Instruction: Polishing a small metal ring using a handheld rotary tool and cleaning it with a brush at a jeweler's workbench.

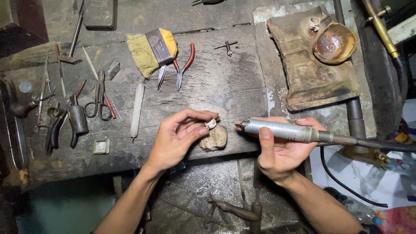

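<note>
While left hand [180, 135] pinches a small ring [210, 124] (fingers curled shut), right hand [281, 149] grips rotary handpiece [284, 130], palm up.

- An open strip of worn workbench [225, 82] lies between the red-handled pliers [184, 65] and the scorched soldering block [310, 65]; only a small chuck key [226, 46] sits in it.
- Between left hand [175, 138] and right hand [281, 149] the gap is narrow, and the rounded wooden peg [214, 138] fills its lower part.
- The left of the bench is crowded: scissors [100, 97], a file [137, 108], dark pliers [65, 123], a small square tin [101, 146].
- The yellow brush [149, 50] blocks the far middle.
- The rotary handpiece [281, 130] and its dark shaft [372, 143] bar the way on the right.
</note>
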